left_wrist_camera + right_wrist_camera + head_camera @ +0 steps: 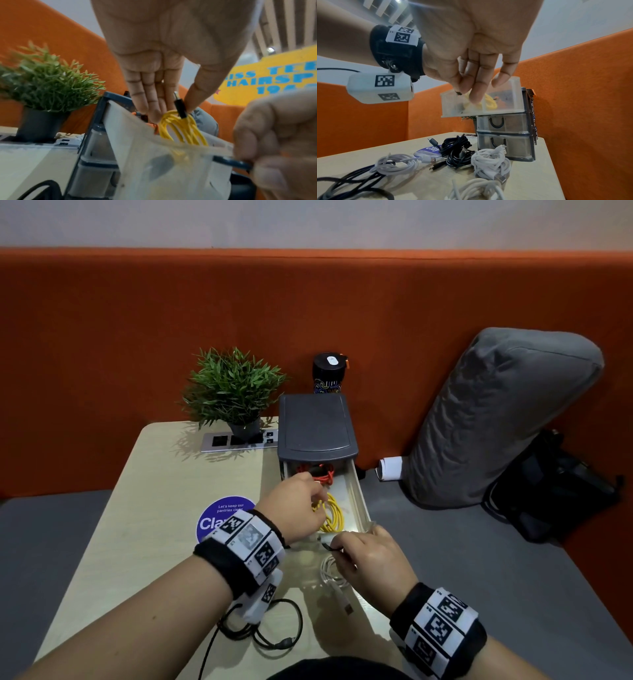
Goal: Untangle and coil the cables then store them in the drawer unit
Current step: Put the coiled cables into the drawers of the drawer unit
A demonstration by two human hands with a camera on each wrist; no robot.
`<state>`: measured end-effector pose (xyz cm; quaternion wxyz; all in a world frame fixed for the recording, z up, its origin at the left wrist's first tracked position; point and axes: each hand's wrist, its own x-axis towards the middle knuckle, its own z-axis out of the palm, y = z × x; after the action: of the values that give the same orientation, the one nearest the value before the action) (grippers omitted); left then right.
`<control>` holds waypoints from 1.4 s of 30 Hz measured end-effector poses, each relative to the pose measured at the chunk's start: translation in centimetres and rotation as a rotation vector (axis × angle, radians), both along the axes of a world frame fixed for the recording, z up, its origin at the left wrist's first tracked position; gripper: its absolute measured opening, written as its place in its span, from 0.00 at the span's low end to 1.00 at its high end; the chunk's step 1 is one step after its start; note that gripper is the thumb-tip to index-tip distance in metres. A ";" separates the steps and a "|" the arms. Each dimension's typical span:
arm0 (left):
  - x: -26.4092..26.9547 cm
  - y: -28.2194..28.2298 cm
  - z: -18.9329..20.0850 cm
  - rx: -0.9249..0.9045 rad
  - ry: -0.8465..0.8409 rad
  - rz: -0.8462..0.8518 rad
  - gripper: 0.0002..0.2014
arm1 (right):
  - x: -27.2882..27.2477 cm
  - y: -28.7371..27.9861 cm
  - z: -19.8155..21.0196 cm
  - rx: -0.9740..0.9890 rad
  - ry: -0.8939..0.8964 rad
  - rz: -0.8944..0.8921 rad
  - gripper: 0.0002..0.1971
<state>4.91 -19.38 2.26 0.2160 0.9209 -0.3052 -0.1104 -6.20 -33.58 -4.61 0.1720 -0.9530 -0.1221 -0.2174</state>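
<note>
The dark grey drawer unit [317, 426] stands at the table's back right with its clear top drawer [359, 501] pulled out. An orange cable [323, 474] lies at the back of the drawer, and a coiled yellow cable [332, 517] [181, 128] in the middle. My left hand [320, 501] [173, 112] reaches into the drawer and pinches the yellow cable's black plug [179, 106] between thumb and finger. My right hand [337, 546] [467, 92] grips the dark drawer handle [229, 161] at the front. On the table lie a white cable [334, 573] [489, 161] and a black cable [263, 628] [458, 150].
A potted plant [236, 392] and a socket strip [236, 440] sit behind the purple sticker [219, 518]. A dark bottle [329, 374] stands behind the unit. A grey cushion [496, 419] and a black bag [555, 487] lie on the bench to the right. Two shut lower drawers [503, 135] show.
</note>
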 end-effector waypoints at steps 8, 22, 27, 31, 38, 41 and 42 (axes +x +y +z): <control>0.9 1.3 -0.5 0.297 -0.221 -0.179 0.15 | 0.4 0.0 0.0 -0.004 0.029 0.011 0.06; 1.0 1.2 -0.5 0.354 -0.213 -0.125 0.21 | 2.8 0.1 1.1 0.029 0.007 0.004 0.06; 1.1 2.4 -0.6 0.219 -0.204 0.017 0.28 | 5.5 0.3 1.7 0.000 0.031 -0.038 0.05; 1.4 3.6 -0.5 0.158 -0.185 0.082 0.28 | 7.6 0.4 2.1 -0.005 0.040 -0.084 0.08; 2.5 3.9 0.1 0.125 -0.177 0.107 0.33 | 9.0 0.6 2.5 -0.012 0.059 -0.133 0.10; 3.2 3.3 0.0 0.112 -0.161 0.065 0.37 | 9.2 0.5 2.4 -0.030 0.141 -0.133 0.08; 3.4 3.1 -0.1 0.118 -0.146 0.043 0.38 | 9.3 0.4 2.4 -0.035 0.202 -0.146 0.10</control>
<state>8.29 -16.29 2.17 0.1408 0.9439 -0.2934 -0.0561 3.11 -33.13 -2.24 0.1501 -0.9793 -0.0381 -0.1303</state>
